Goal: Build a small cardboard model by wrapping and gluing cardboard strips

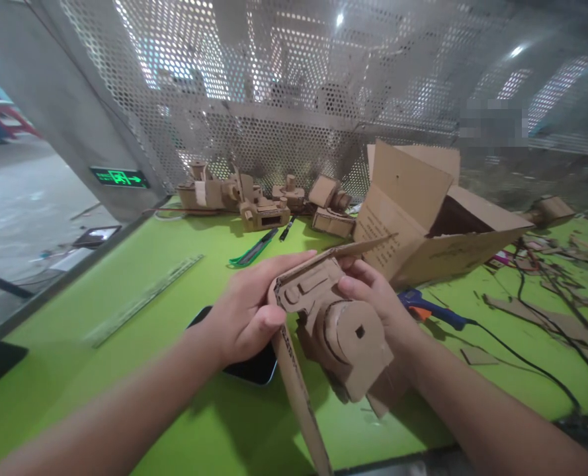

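Observation:
Between my hands, above the green table, is a cardboard model camera [318,291] with a round lens part [356,330] facing toward me. A long cardboard strip [298,390] hangs from its left side, and another strip sticks out at the upper right. My left hand [249,307] grips the left end, thumb on the front near the bent strip. My right hand [380,301] holds the right side, its thumb near the top; the other fingers are partly hidden behind the cardboard. Under my left hand lies a dark phone [254,367], partly covered.
A green utility knife [254,248], a black pen-like tool [288,228] and a clear ruler [147,301] lie on the table [139,370]. Several cardboard models [266,215] stand behind. At right are an open carton [452,258], a blue glue gun [432,309] with a cord, and cardboard scraps [532,314].

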{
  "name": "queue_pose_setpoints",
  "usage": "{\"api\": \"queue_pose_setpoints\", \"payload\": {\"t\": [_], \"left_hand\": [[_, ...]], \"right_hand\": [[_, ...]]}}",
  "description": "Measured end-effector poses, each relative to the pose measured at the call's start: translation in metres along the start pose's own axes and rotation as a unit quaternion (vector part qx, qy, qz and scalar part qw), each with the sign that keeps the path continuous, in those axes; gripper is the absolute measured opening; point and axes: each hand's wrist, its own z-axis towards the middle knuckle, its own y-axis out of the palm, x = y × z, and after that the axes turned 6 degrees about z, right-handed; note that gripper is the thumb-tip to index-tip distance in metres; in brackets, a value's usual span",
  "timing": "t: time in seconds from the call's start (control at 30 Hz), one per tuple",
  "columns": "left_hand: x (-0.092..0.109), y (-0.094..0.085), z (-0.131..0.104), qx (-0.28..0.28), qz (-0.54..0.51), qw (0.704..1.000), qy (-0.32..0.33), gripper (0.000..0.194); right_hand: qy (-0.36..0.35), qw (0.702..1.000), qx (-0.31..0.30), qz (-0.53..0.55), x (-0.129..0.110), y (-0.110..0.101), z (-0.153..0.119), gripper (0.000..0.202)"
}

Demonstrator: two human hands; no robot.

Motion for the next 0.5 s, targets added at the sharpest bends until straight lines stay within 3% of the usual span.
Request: {"api": "queue_pose_setpoints", "payload": {"t": [0.23,0.5], "left_hand": [[0.0019,0.0004,0.0040,0.007,-0.028,0.999,0.017,0.092],[-0.0071,0.0028,0.0028,-0.064,-0.146,0.987,0.013,0.092]], "right_hand": [[0.013,1.000,-0.006,0.016,0.0020,-0.0006,0.0015,0.046],[0.028,1.000,-0.001,-0.008,-0.0039,-0.0019,-0.0014,0.050]]}}
